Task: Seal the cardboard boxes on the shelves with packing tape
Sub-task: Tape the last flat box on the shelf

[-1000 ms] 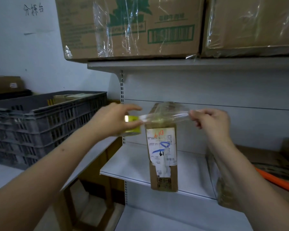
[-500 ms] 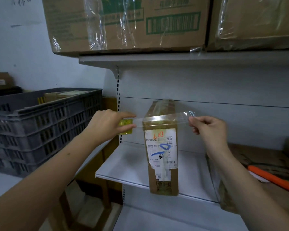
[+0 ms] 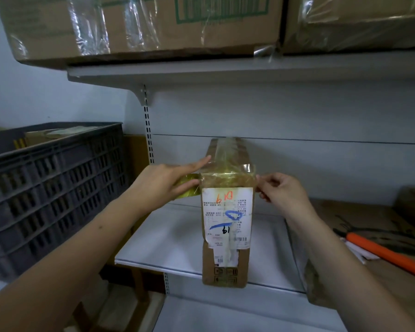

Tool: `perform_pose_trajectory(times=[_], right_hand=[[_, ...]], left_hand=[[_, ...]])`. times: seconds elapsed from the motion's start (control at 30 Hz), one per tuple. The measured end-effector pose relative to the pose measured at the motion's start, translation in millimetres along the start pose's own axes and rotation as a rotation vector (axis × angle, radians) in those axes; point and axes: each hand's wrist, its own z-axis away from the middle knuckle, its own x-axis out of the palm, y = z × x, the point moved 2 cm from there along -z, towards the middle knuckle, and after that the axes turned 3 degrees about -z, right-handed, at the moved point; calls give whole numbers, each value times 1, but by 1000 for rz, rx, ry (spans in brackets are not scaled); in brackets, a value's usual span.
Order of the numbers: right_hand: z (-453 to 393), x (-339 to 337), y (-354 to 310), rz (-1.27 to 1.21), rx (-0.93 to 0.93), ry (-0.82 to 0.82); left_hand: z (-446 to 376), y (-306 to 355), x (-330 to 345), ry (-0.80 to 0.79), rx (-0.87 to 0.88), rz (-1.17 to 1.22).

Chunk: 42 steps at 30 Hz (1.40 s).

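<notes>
three cardboard boxes (image 3: 227,212), one crate (image 3: 53,188), two hands (image 3: 163,182)

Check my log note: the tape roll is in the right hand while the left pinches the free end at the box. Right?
Reversed. The head view shows the left hand holding the tape roll and the right hand pinching the free end at the box.

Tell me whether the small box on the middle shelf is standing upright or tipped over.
Upright. The small cardboard box stands on its narrow end on the shelf, label facing the camera.
</notes>
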Motion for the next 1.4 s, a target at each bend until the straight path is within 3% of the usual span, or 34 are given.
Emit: perform_pose_trajectory(times=[0.17, 0.23, 0.37, 0.43, 0.53, 0.7, 0.83, 0.97, 1.1, 1.23, 1.3, 1.4], right_hand=[[-7, -26, 1, 475, -25, 97], [-6, -38, 0, 470, -70, 215], [28, -56, -23, 357, -667, 580], [35, -46, -21, 480, -889, 502], [24, -26, 9, 456, -768, 177], [13, -16, 22, 145, -644, 144], [13, -11, 19, 37, -513, 91], [2, -17, 8, -97, -483, 47], [-23, -18, 3, 177, -542, 44], [-9, -24, -3, 562, -765, 236], [4, -14, -4, 637, -907, 165], [-4, -2, 9, 631, -916, 105]], left_hand=[[-17, 24, -5, -64, -46, 141], [-23, 33, -8, -90, -44, 159], [-36, 52, -8, -76, -5, 153], [-40, 55, -8, -25, 10, 175], [-40, 53, -5, -42, -7, 200], [-36, 56, -3, -62, -84, 259], [-37, 59, -8, -65, -144, 336], [-37, 73, -7, 40, -201, 347], [-35, 88, 6, 94, -315, 297], [-36, 92, 26, 60, -368, 363], [-42, 96, 30, 68, -383, 387], [-49, 97, 37, 40, -390, 430]])
